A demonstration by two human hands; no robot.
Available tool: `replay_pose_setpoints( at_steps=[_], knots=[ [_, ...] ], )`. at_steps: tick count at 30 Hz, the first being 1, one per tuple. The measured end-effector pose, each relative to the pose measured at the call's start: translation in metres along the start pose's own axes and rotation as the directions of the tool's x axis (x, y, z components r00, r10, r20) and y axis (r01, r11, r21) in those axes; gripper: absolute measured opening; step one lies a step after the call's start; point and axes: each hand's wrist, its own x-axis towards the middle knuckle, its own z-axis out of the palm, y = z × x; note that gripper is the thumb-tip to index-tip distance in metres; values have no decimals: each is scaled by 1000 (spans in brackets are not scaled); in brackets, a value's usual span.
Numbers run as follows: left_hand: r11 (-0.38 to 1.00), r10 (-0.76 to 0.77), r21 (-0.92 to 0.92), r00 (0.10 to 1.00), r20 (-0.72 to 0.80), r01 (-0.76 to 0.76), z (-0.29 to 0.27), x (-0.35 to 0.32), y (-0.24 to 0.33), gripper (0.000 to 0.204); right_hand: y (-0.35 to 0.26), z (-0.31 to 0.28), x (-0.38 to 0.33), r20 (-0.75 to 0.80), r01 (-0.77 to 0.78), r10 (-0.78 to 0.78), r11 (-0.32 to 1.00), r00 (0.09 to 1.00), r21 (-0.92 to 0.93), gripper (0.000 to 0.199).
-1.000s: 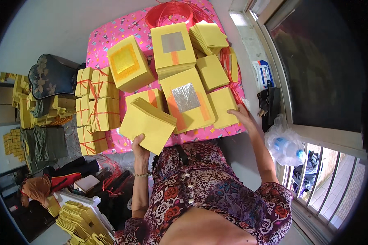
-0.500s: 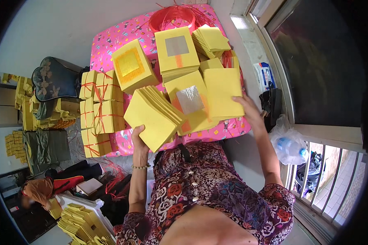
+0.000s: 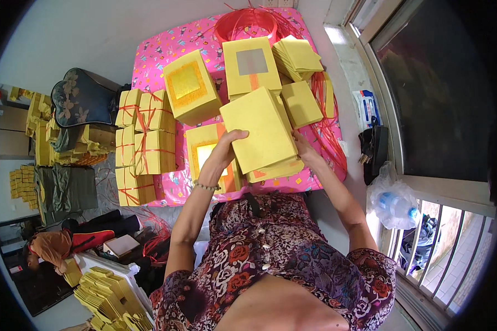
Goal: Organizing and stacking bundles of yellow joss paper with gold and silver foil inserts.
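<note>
A pink table [image 3: 165, 49] by a window is full of yellow paper. Both hands, left [image 3: 225, 150] and right [image 3: 302, 148], are closed on the sides of 1 thick yellow paper stack [image 3: 262, 129], lifted just over the table. Loose sheets could slide out if it tips.

Six tied yellow bundles [image 3: 145, 148], one red string coil [image 3: 247, 23], one plastic bag [image 3: 395, 201], one dark cushion [image 3: 82, 98]
</note>
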Motion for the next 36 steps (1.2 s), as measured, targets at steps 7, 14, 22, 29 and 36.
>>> replay_pose_setpoints(
  at_steps=[7,14,22,29,36],
  knots=[
    [994,-72,87,995,71,65,-7,18,-5,77,13,-10,3,54,31,-34,999,998,45,59],
    [988,-62,142,996,63,53,-6,20,-8,90,9,-4,-2,142,-18,-41,922,989,388,42],
    [988,-67,138,998,16,64,-4,19,-6,66,5,4,-12,88,8,-35,959,996,284,46],
    [987,-117,122,991,61,109,-9,18,-5,60,-14,1,-20,91,52,-39,989,995,-138,53],
    [981,-84,177,995,52,74,2,26,-6,72,-20,-16,-17,42,-33,42,982,998,-185,69]
  ],
)
